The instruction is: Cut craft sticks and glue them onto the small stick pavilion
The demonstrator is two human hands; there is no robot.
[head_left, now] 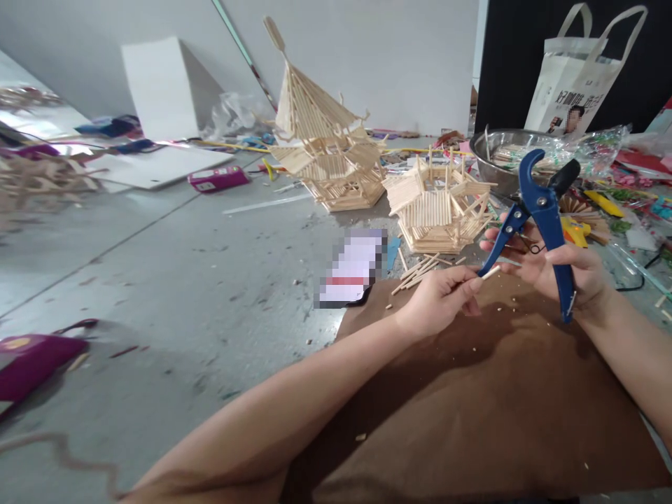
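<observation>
My left hand (433, 302) pinches a short wooden stick (492, 271) between thumb and fingers, its pale end pointing to the right. A blue-handled pipe cutter (561, 255) rests in my right hand (585, 276), with the thumb over one handle and the hooked jaw upward. The cutter's handles are spread apart, one reaching down close to the left fingertips. Both hands are above a brown cloth (514, 413) dotted with small wood bits. Just beyond the left hand lie loose wooden sticks (420, 271).
A tall stick-built pagoda (330, 164) and a lower stick structure (435, 210) stand ahead. A phone (351, 269) lies left of the cloth. Purple boxes (218, 179) are on the grey floor. At right are a metal bowl (486, 164), a yellow glue gun (576, 229) and a white bag (570, 84).
</observation>
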